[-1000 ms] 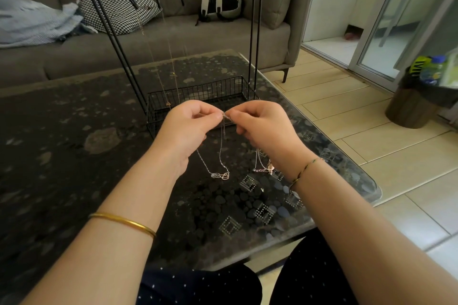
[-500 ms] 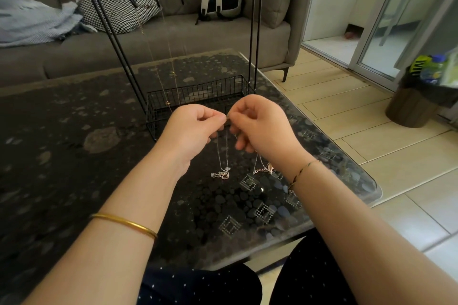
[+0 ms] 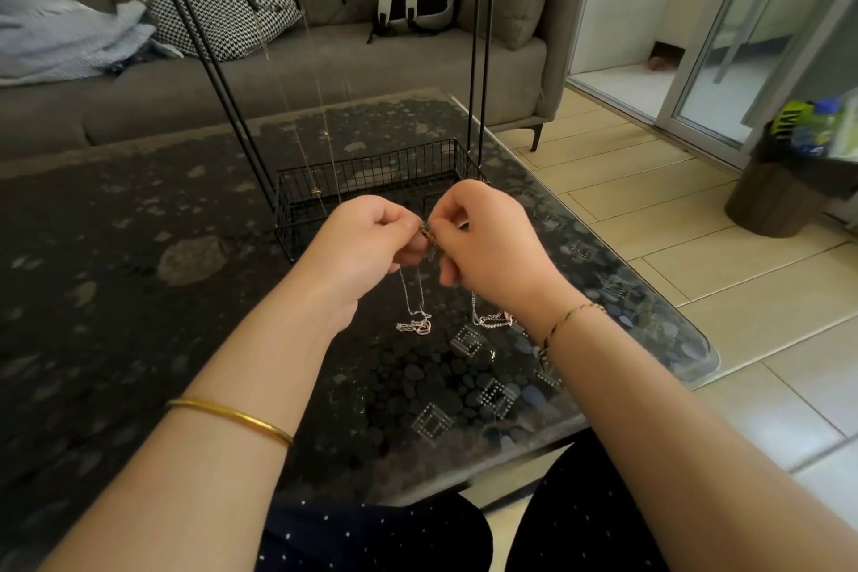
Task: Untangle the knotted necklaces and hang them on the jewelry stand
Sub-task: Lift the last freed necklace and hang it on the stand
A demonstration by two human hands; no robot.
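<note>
Both hands, left hand point(image 3: 371, 237) and right hand point(image 3: 483, 242), pinch my silver necklace point(image 3: 414, 297) close together, isolating its knot, I judge.

The left hand point(image 3: 367, 242) and right hand point(image 3: 487, 246) meet at the fingertips above the tabletop point(image 3: 139, 293). Both pinch one necklace point(image 3: 418, 326), which hangs below them onto the tabletop. A second necklace point(image 3: 492, 318) lies under the right wrist. The jewelry stand point(image 3: 371, 181) is just behind both hands, and the sofa point(image 3: 325, 70) lies beyond it. A bin point(image 3: 780, 195) sits on the floor, well right of the right hand.
</note>
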